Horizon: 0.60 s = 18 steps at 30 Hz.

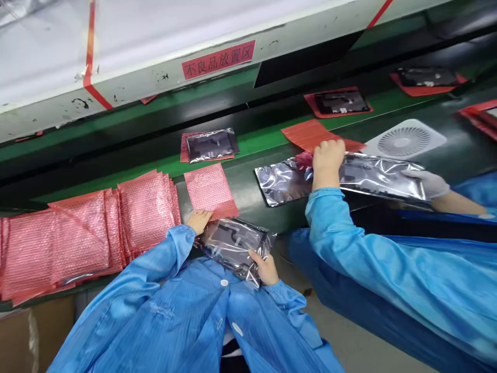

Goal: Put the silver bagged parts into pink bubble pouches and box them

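My right hand (265, 268) grips the right end of a shiny anti-static bag (236, 243), thumb on top. A dark, flat part with cut-out shapes shows through its film. My left hand (199, 221) is closed at the near edge of a pink bubble-wrap bag (210, 189) that lies flat on the bench. The left end of the anti-static bag meets that edge beside my left fingers. My left fingertips are partly hidden, so whether they also touch the anti-static bag does not show.
Pink bubble bags (81, 233) lie stacked at left. Bagged parts on pink sheets, such as one bagged part (212, 145), lie along the green strip. At right a co-worker's hands (328, 160) handle another silver bag (279, 181) near a white fan (406, 139). A white shelf (135, 77) overhangs the back.
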Each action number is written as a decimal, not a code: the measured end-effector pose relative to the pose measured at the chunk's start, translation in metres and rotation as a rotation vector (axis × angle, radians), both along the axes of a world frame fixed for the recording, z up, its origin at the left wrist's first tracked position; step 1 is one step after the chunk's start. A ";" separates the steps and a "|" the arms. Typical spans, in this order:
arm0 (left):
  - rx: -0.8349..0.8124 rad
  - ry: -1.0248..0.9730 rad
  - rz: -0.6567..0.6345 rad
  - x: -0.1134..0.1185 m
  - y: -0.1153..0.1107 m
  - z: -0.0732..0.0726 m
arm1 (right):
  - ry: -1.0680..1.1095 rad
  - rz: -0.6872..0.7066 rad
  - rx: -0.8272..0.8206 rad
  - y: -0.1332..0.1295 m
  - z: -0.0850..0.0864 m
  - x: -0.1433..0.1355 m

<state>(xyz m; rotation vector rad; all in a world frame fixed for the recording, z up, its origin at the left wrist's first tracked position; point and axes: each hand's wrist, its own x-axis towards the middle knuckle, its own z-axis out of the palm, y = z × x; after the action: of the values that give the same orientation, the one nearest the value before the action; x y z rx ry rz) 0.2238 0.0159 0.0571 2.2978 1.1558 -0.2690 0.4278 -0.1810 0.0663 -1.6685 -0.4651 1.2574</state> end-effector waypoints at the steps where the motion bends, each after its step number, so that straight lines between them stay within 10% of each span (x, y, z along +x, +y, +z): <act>1: 0.001 0.006 0.025 -0.004 -0.001 -0.001 | -0.024 -0.013 -0.004 -0.002 -0.002 0.000; 9: -0.002 0.144 0.425 -0.027 -0.026 -0.013 | -0.208 -0.190 -0.038 -0.003 -0.004 0.005; 18: -0.092 0.106 0.544 -0.033 -0.055 -0.015 | -0.343 -0.338 -0.136 0.009 0.004 -0.004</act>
<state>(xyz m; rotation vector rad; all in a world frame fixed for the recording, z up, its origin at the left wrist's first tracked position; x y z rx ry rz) 0.1913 -0.0387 0.0423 1.8197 1.7258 -0.2297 0.4234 -0.1717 0.0704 -1.9929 -0.2864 0.7728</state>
